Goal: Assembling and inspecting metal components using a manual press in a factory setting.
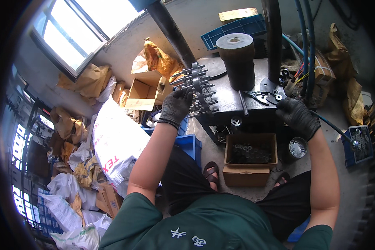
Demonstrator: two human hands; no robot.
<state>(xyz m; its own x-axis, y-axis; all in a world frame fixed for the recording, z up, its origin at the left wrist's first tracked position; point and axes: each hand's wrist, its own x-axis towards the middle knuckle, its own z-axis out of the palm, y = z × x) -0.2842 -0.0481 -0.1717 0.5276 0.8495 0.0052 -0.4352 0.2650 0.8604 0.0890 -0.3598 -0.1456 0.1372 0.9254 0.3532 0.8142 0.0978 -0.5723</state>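
My left hand (177, 107), in a dark grey work glove, is closed at the side of a metal rack (200, 89) set with several pins and small cylindrical parts. The rack overhangs the left edge of a metal work table (218, 100); some of its grip area is hidden by my fingers. My right hand (299, 117), gloved alike, is at the table's right front edge with its fingers curled. Whatever they hold, if anything, is hidden. Just beyond it are small rings (278, 97) and a pair of pliers (257, 98). A metal rod (243, 103) juts over the front edge.
A thick press cylinder (237, 62) stands on the table beside a dark column (273, 41). Below is a cardboard box (251, 160) of metal parts, with a round tin (297, 148) nearby. Blue bins (189, 150) and a white sack (118, 141) are at left. Hoses (306, 50) hang right.
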